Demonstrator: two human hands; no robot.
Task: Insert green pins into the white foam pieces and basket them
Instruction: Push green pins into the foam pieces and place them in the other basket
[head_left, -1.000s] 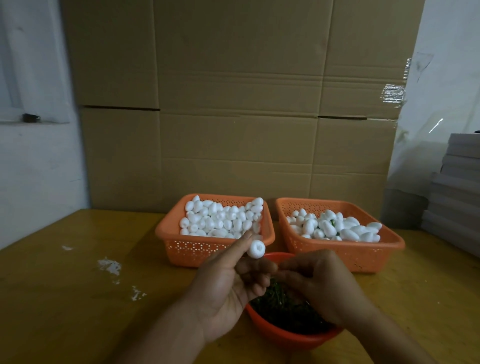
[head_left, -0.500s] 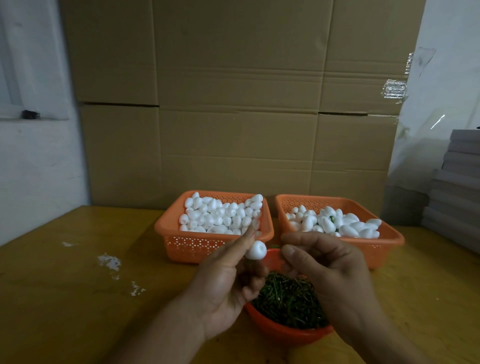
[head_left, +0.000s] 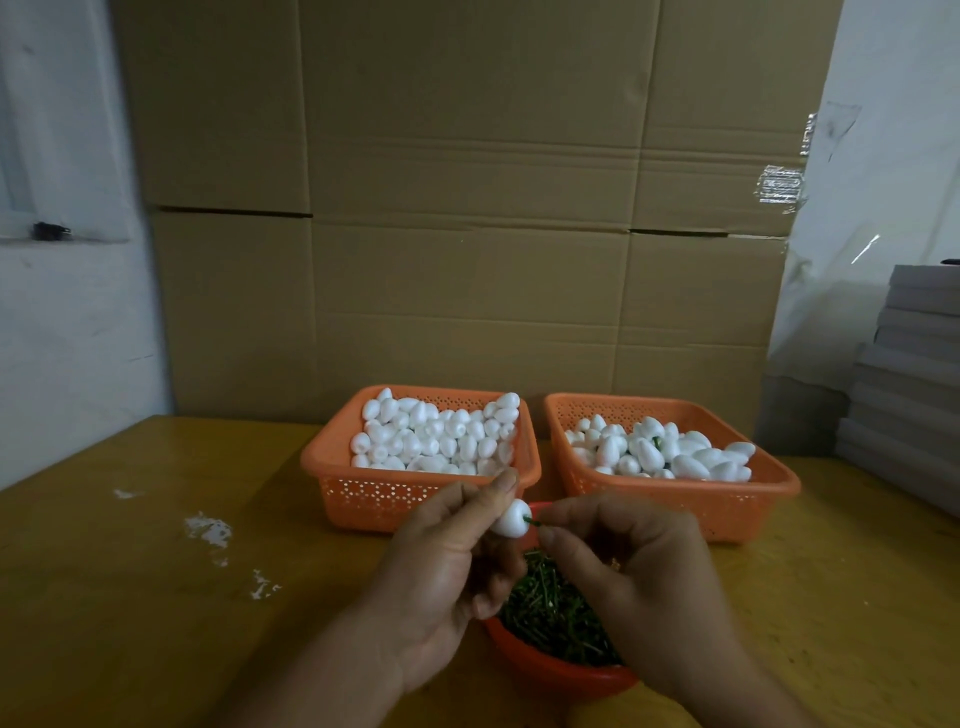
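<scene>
Left hand: the left hand (head_left: 441, 566) holds a white foam piece (head_left: 510, 518) pinched between thumb and fingertips, raised above the near rim of the bowl.
Right hand: the right hand (head_left: 631, 566) pinches a green pin (head_left: 532, 522) between thumb and forefinger, the pin's far end touching the foam piece's right side.
Foam piece: egg-shaped, in the air between the two hands, in front of the left basket.
Bowl: an orange bowl (head_left: 558, 675) sits on the counter under the hands, filled with a tangle of green pins (head_left: 550, 613).
Left basket: an orange perforated basket (head_left: 374, 493) stands behind the hands, heaped with plain white foam pieces (head_left: 436, 441).
Right basket: a second orange basket (head_left: 727, 504) stands just beside the first, holding a looser layer of foam pieces (head_left: 665, 454); a bit of green shows among them.
Counter: a yellow-brown wooden counter (head_left: 156, 597) carries everything, with white crumbs (head_left: 208, 527) scattered to the left.
Backdrop: flattened brown cardboard (head_left: 467, 208) leans against the wall; grey stacked sheets (head_left: 914, 374) rise at the right edge.
</scene>
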